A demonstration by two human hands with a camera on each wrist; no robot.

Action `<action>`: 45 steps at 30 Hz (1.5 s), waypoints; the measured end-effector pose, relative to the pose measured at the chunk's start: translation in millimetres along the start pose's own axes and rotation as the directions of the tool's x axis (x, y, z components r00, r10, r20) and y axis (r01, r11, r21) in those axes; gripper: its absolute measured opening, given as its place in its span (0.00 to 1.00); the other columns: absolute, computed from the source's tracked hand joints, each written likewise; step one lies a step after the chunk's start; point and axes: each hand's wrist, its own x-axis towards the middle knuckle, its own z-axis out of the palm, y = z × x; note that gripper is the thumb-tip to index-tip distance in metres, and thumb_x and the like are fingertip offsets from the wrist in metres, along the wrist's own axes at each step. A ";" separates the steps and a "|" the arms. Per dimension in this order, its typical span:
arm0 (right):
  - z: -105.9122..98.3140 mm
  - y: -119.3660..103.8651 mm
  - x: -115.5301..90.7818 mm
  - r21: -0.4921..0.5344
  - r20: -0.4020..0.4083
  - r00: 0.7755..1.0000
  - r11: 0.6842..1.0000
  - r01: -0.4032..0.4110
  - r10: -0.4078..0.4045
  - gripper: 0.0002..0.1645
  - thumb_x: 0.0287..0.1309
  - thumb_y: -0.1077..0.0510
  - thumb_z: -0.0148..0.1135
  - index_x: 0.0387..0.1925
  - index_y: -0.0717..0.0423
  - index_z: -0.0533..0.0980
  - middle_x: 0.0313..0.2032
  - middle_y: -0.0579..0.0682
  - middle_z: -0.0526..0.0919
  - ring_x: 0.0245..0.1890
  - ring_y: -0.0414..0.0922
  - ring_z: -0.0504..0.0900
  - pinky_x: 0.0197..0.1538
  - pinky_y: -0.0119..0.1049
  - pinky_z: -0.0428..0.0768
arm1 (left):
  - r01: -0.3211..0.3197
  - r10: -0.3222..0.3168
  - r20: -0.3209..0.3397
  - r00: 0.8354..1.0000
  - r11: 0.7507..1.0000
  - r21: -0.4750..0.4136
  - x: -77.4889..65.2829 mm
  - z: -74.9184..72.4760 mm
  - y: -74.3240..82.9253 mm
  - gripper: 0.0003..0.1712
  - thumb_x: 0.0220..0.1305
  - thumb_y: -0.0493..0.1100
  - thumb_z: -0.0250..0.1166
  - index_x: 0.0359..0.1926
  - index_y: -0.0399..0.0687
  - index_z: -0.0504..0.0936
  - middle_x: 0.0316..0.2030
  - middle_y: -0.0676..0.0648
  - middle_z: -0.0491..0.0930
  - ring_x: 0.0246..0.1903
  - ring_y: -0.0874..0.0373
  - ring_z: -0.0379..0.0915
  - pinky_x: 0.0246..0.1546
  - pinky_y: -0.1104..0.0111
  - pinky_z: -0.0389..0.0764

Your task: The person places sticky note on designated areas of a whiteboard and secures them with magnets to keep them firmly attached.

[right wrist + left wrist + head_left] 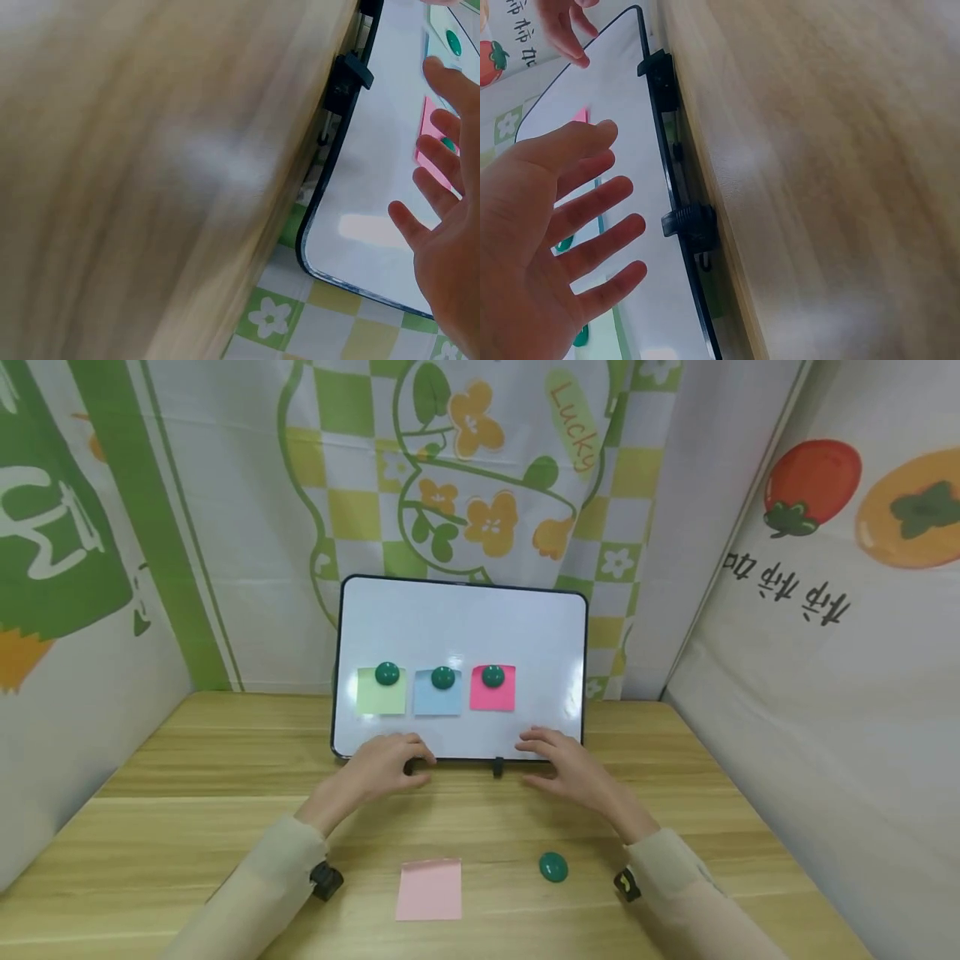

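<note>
A small whiteboard (461, 618) with a black frame stands at the back of the table. On it hang a green sticky note (381, 700), a blue sticky note (437, 702) and a hot-pink sticky note (492, 697), each under a round green magnet. My left hand (382, 767) is spread before the board's lower left, fingers apart and holding nothing. Before the lower right, my right hand (572, 770) is likewise spread and holds nothing. Nearer me on the table lie a pale pink sticky note (429, 892) and a loose green magnet (553, 867).
Black clips (694, 225) grip the board's lower edge at the table's back edge. A patterned curtain (487, 468) hangs behind the board. Printed cloth (840, 635) walls the right side, and more cloth (60, 760) the left.
</note>
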 end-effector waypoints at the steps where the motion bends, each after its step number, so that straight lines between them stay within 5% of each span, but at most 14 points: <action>1: 0.5 0.3 -2.4 0.003 0.009 1.000 1.000 0.002 -0.002 0.30 0.57 0.48 0.72 0.59 0.54 0.78 0.63 0.53 0.77 0.68 0.54 0.71 0.67 0.54 0.71 | -0.014 0.014 0.007 1.000 1.000 0.005 -1.0 1.1 0.1 0.16 0.62 0.51 0.69 0.47 0.49 0.87 0.46 0.49 0.84 0.48 0.50 0.80 0.51 0.55 0.80; 10: 3.7 2.0 -15.6 0.021 0.017 0.998 0.998 0.058 -0.058 0.27 0.55 0.49 0.73 0.55 0.54 0.80 0.59 0.53 0.79 0.64 0.53 0.74 0.66 0.51 0.73 | -0.054 0.057 0.081 0.995 0.998 -0.038 -13.7 7.5 5.6 0.15 0.63 0.52 0.68 0.46 0.52 0.86 0.45 0.51 0.83 0.45 0.53 0.79 0.50 0.56 0.80; 28: -4.6 -7.2 -38.1 0.070 0.243 0.970 0.997 -0.040 0.022 0.31 0.57 0.43 0.69 0.59 0.50 0.77 0.63 0.49 0.75 0.68 0.51 0.70 0.70 0.51 0.68 | -0.019 0.045 0.185 0.982 0.990 -0.137 -29.3 5.6 20.2 0.15 0.62 0.57 0.67 0.44 0.56 0.87 0.52 0.52 0.81 0.55 0.50 0.76 0.60 0.49 0.74; 37: -2.8 -3.6 -49.4 0.173 0.327 0.943 0.985 0.009 -0.066 0.27 0.59 0.42 0.67 0.57 0.48 0.78 0.65 0.54 0.73 0.67 0.55 0.70 0.67 0.57 0.70 | -0.020 0.060 0.254 0.965 0.987 -0.158 -35.7 6.7 19.3 0.18 0.55 0.65 0.69 0.41 0.65 0.87 0.47 0.61 0.78 0.50 0.58 0.75 0.56 0.55 0.75; 45: -4.4 -4.6 -56.0 0.215 0.369 0.926 0.976 -0.006 -0.076 0.31 0.55 0.40 0.69 0.58 0.48 0.78 0.66 0.54 0.72 0.69 0.57 0.67 0.70 0.60 0.65 | -0.075 0.117 0.272 0.955 0.984 -0.160 -38.5 4.4 20.4 0.13 0.51 0.60 0.73 0.37 0.66 0.88 0.48 0.58 0.79 0.50 0.57 0.75 0.56 0.56 0.75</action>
